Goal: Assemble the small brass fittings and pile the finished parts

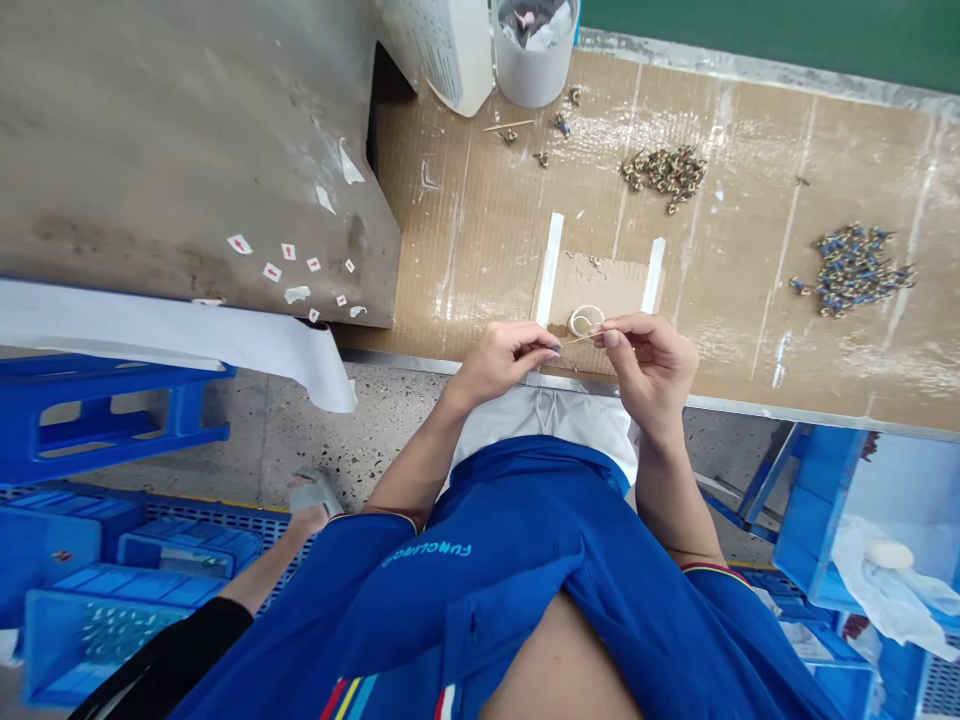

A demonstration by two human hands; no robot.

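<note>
Currently, fine work is in hand at the near edge of the bench (457,250): a thin pale rod (579,339) is held level in the air between both hands. The left hand (501,362) is closed, with the thumb and fingertips pinching one end of the rod. The right hand (649,366) is likewise closed, in a pinch on the other end. Neither hand is open.

The rod is slender and straight, and its material cannot be determined at this resolution. It is positioned just above a cardboard pad (600,288), close to a small white ring (585,320) lying on the pad. Contact between rod and ring cannot be confirmed. The pad is bordered by two white tape strips (550,270).

Further along the bench, a pile of brass-coloured parts (664,176) and a pile of blue-and-brass parts (852,270) are laid out. Several loose parts (561,124) and a short stick (510,126) lie near a white cup (534,55). A grey cabinet (187,150) stands to the left, and blue crates (75,620) are placed on the floor.
</note>
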